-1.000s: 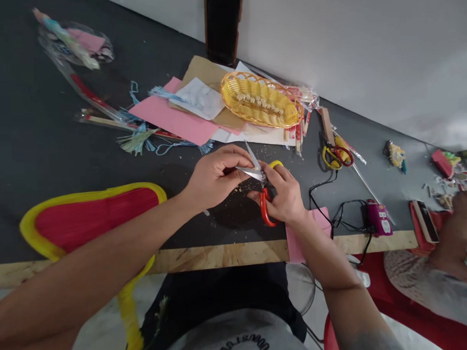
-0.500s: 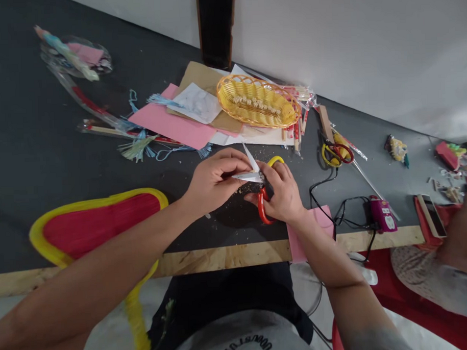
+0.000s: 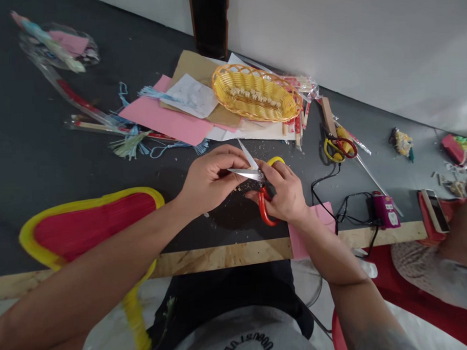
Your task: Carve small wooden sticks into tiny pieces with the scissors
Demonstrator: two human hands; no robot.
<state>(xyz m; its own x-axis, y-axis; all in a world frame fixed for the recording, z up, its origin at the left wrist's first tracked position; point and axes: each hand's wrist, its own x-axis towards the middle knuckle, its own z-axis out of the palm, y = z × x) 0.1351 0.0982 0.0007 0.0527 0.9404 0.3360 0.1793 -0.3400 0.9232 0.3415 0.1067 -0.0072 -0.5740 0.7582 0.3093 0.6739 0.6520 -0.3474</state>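
Note:
My right hand [image 3: 285, 191] is closed around a pair of scissors [image 3: 263, 194] with one red and one yellow handle loop. Their blades are spread apart and point left. My left hand [image 3: 214, 175] is pinched right at the blades, its fingers behind and around them; a small pale bit shows between the blades near the fingertips, too small to name. Pale crumbs lie scattered on the dark table [image 3: 220, 229] beneath both hands. Just beyond them, a yellow woven basket [image 3: 257, 113] holds a row of small pale pieces.
Pink paper [image 3: 166, 118] and blue tassels [image 3: 131, 143] lie left of the basket. A red fan-shaped piece with yellow edging [image 3: 93, 226] is at the left. On the right are other scissors [image 3: 340, 147], a purple box with cables [image 3: 386, 210] and another person's arm [image 3: 459, 228].
The view has shifted slightly, so the background things sit a little differently. Both hands keep nearly the same pose, and the scissor blades stay spread.

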